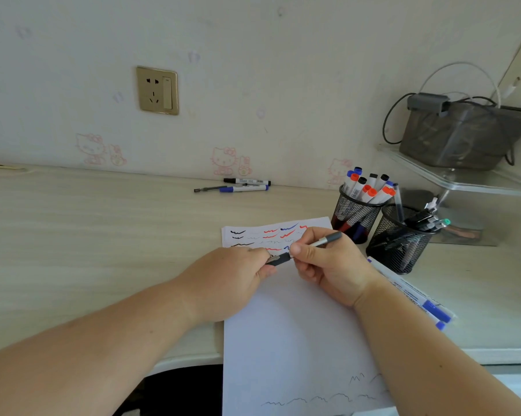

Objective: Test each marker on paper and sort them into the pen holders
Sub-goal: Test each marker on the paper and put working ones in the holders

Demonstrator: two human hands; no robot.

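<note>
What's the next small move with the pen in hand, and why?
Probably finish the cap: both hands meet at the pen. The left hand pinches the dark cap end, the right hand grips the barrel over the paper. Whether the cap is going on or off is unclear; if on, drop it in the nearer holder.

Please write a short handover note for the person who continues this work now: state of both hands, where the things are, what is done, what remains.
Left hand pinches the dark cap; right hand grips the grey pen over the paper.
Done: many squiggles on the paper; left mesh holder full of markers, right mesh holder holds pens.
Left: this pen, three at the wall, blue markers beside the right holder.
</note>
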